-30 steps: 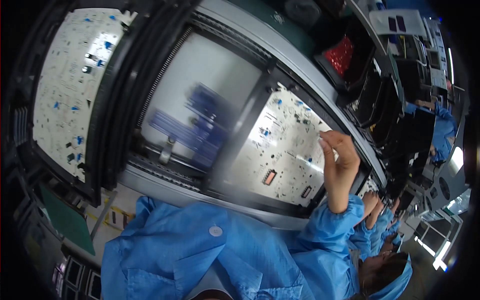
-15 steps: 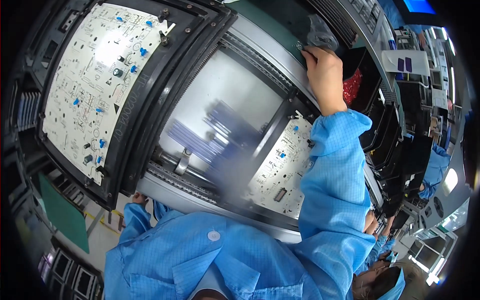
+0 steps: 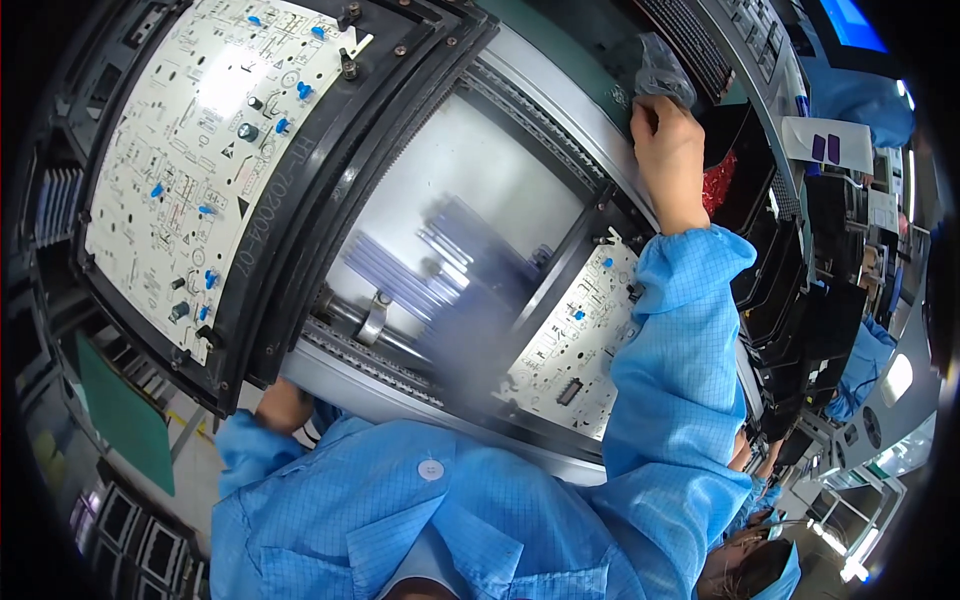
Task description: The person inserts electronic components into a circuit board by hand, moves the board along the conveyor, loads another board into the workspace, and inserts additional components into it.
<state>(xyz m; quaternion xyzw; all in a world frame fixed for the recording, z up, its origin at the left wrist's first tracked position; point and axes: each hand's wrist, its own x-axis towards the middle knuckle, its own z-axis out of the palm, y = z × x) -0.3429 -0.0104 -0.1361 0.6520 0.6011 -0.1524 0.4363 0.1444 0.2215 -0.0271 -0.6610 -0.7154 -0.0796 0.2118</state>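
Plastic bag [image 3: 655,68] is pinched by the right hand [image 3: 668,150]; left hand [image 3: 283,405] mostly hidden, grip unclear.

Right hand [image 3: 668,150] grips a clear plastic bag [image 3: 655,68] beyond the conveyor rail [image 3: 560,100].

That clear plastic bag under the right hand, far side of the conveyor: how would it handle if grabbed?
Likely floppy: the clear plastic bag looks crumpled and shapeless under the right hand. Probably light, since it looks thin and see-through; what it holds cannot be told. Possibly slippery, judging by its glossy film.
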